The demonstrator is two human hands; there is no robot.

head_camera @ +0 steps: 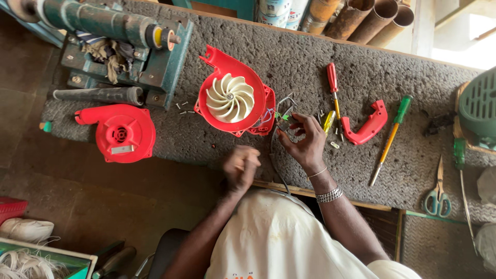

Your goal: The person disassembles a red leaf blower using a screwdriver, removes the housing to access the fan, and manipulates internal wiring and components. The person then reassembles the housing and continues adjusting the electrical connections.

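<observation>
Two hands: right hand [305, 142] pinching wires [283, 120] beside red blower housing [232, 98]; left hand [240, 166] blurred, grip unclear.

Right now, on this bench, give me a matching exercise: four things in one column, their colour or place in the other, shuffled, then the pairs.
Things:
1. fan housing with white impeller
2. scissors
3. long screwdriver
4. loose handle shell

Descriptions:
A. red, curved, lying between the two screwdrivers
B. green handle, yellow shaft
C. red, just beyond the right hand
D. green handles, near the bench's right end

Pairs: 1-C, 2-D, 3-B, 4-A
</observation>
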